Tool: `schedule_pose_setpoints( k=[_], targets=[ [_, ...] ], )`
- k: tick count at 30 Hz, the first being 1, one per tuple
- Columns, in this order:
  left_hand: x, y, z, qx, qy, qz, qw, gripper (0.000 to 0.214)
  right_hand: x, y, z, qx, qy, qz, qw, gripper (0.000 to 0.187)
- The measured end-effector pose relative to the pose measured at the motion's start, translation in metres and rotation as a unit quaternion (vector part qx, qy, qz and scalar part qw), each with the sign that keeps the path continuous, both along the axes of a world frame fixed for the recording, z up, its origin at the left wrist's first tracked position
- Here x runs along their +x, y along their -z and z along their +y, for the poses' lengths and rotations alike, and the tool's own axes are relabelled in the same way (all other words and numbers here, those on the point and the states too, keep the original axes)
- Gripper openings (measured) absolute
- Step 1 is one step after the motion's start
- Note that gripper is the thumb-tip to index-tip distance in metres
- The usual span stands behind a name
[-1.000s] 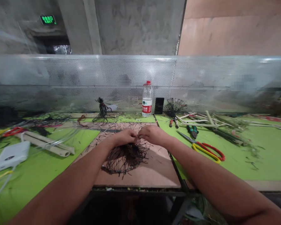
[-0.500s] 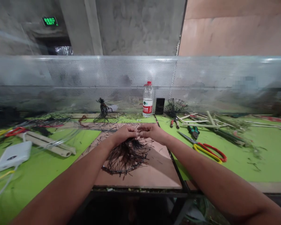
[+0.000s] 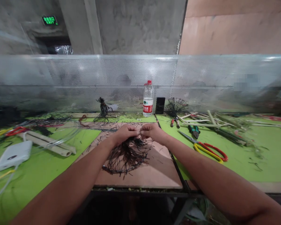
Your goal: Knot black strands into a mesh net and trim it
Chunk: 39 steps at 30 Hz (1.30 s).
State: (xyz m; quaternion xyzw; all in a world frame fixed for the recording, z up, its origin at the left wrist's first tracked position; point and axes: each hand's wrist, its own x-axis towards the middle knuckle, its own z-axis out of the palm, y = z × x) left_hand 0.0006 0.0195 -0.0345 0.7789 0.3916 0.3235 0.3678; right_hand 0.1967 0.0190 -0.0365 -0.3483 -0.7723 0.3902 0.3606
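Note:
A tangle of thin black strands (image 3: 127,156) on a dark ring lies on a brown board (image 3: 152,173) in the middle of the green bench. My left hand (image 3: 124,133) and my right hand (image 3: 152,132) meet just above it, knuckles up. Both are closed in a pinch on the upper ends of the strands, fingertips almost touching each other. The strands hang down from my fingers to the ring.
Red and yellow scissors (image 3: 208,150), green pliers (image 3: 193,130) and bamboo strips (image 3: 210,122) lie to the right. A water bottle (image 3: 147,99) and dark phone (image 3: 159,105) stand by the perforated metal screen. Left are bamboo tubes (image 3: 46,145), a white power bank (image 3: 12,155) and clear tubing.
Both hands have risen slightly and moved away from me, lifting the strand ends higher off the board. The bundle now looks more drawn up.

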Motion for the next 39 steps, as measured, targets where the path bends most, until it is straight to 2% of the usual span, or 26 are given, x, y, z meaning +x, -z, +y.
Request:
schedule_pose_setpoints(
  k=[8, 13, 21, 27, 34, 39],
  targets=[
    [0.0041, 0.0032, 0.0013, -0.044, -0.036, -0.109, 0.992, 0.027, 0.0011, 0.0027, 0.0013, 0.066, 0.020, -0.018, 0.997, 0.016],
    [0.0039, 0.0034, 0.0012, -0.074, -0.022, -0.149, 0.986, 0.028, 0.0000, -0.0012, -0.0029, 0.059, 0.009, -0.006, 0.998, 0.019],
    [-0.0007, 0.0026, 0.0002, -0.089, -0.012, -0.162, 0.983, 0.026, 0.0031, 0.0008, -0.0004, 0.017, -0.027, 0.025, 0.999, 0.025],
    [-0.0007, 0.0013, -0.0005, -0.089, -0.004, -0.160, 0.983, 0.023, 0.0019, 0.0010, -0.0013, 0.036, -0.022, 0.021, 0.999, 0.025],
    [-0.0005, 0.0012, -0.0007, -0.089, 0.019, -0.154, 0.984, 0.019, 0.0000, 0.0017, -0.0018, 0.017, -0.010, 0.039, 0.999, 0.021],
    [-0.0004, 0.0004, -0.0015, -0.121, 0.015, -0.172, 0.977, 0.021, -0.0007, 0.0023, -0.0029, 0.046, -0.005, 0.013, 0.999, 0.024]
  ],
)
